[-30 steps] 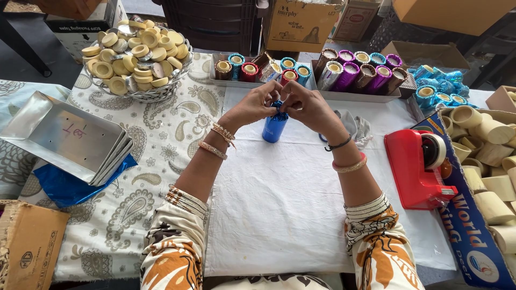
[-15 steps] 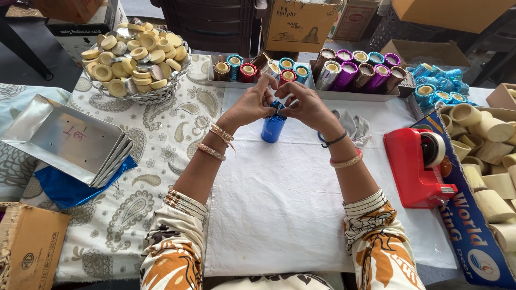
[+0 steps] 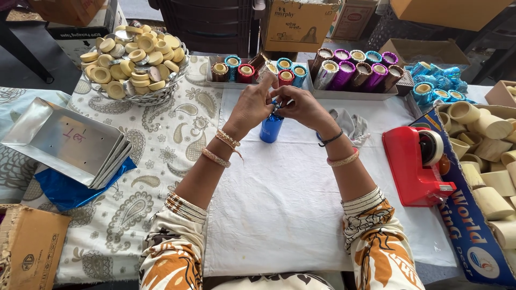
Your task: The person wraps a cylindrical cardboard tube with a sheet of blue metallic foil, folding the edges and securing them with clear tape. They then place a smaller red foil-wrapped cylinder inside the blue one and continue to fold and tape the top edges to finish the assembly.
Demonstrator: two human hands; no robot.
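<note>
A tan cardboard box (image 3: 299,24) with dark print and a small picture stands at the far edge, just behind the trays of foil tubes. To its right sits a paler box (image 3: 355,20) with red print, and beyond that a plain brown carton (image 3: 449,12) at the far right. At the far left a white box (image 3: 80,38) with black lettering stands behind the wire basket. A brown box (image 3: 27,249) with black marks lies near left. Along the right runs a blue box flap (image 3: 470,233) (lettered in red and white), holding cream tubes.
</note>
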